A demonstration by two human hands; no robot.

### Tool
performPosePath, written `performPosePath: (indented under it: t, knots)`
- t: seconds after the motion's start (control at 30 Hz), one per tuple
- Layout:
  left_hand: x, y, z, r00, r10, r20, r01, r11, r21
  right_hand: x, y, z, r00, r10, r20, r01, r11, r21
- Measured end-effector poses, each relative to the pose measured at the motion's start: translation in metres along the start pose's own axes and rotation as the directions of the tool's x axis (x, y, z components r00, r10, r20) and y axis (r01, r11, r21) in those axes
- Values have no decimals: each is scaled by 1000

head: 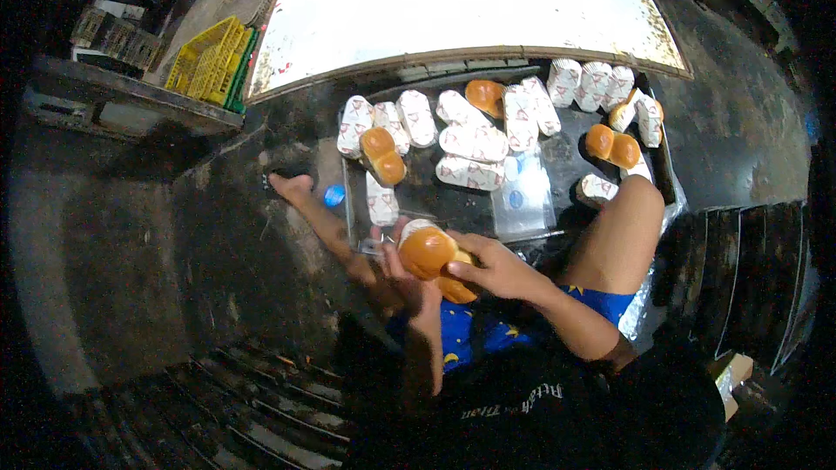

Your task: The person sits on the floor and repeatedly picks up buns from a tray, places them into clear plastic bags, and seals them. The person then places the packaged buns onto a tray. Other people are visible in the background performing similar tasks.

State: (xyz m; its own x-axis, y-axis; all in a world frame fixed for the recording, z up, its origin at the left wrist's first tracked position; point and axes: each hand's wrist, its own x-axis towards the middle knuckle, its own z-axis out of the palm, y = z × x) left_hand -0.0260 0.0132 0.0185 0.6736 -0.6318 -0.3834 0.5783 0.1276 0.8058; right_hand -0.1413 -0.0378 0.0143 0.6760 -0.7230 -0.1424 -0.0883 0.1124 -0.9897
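Both of my hands are around a glossy golden-brown bread bun (428,253) with a white paper cup at its far edge, just past the near edge of a dark tray (418,205). My left hand (408,277) supports it from the left, and my right hand (496,266) grips it from the right, with more bun showing under the fingers. In the tray, several buns lie upside down, showing white printed paper cups (473,142). Others rest with brown tops up, such as a double bun (383,155) at the left and another (612,145) at the right. A clear plastic packet (522,196) lies in the tray.
Beyond the tray stands a brightly lit white board or tabletop (457,13). Yellow plastic crates (206,62) are at the upper left. A blue round object (334,195) lies left of the tray. My bent knee (637,199) reaches over the tray's right side. An open cardboard box (735,375) sits lower right.
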Motion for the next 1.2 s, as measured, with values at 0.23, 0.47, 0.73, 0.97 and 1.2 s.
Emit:
performPosePath:
  t: [0.23, 0.47, 0.73, 0.97, 1.2]
  knots:
    - [1, -22, -16, 770, -81, 633, 234, 959, -162, -18, 14, 9, 959, 84, -269, -126, 982, -143]
    - [26, -77, -76, 850, -112, 515, 326, 880, -346, -27, 15, 25, 946, -95, -310, 30, 978, -207]
    - [-33, -45, -3, 908, -347, 235, 393, 899, -192, -20, 17, 15, 892, -311, -327, 145, 883, -446]
    - [-2, -99, -14, 614, -141, 777, -592, 569, 571, 28, -11, -90, 750, -381, -541, -117, 729, -675]
    - [140, -289, -148, 604, -295, 741, -698, 255, 670, 25, -39, -38, 974, -140, -178, 32, 865, -501]
